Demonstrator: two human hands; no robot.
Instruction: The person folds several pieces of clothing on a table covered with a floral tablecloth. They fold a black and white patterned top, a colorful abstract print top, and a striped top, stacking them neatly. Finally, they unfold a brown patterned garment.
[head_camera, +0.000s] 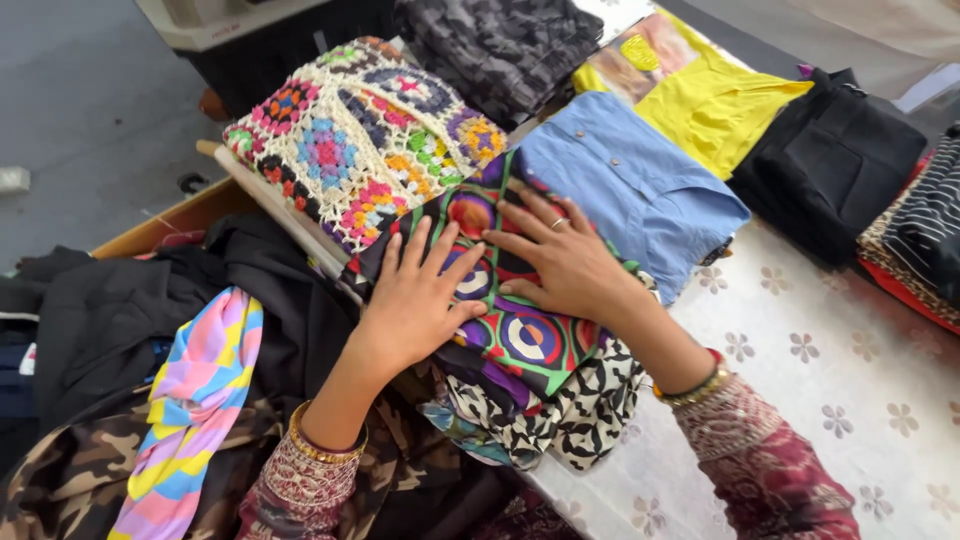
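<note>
Purple, green and orange circles cover the folded cloth (520, 335) under my hands, which lie flat and spread on it, gripping nothing. My left hand (418, 300) presses its near edge; my right hand (560, 262), with a ring, rests just beside it. This cloth tops a small pile at the table (830, 380) edge, over a black-and-white patterned piece (590, 410). A crochet blanket (360, 135) and blue shirt (630, 185) lie beyond, with a yellow top (715, 105) behind.
</note>
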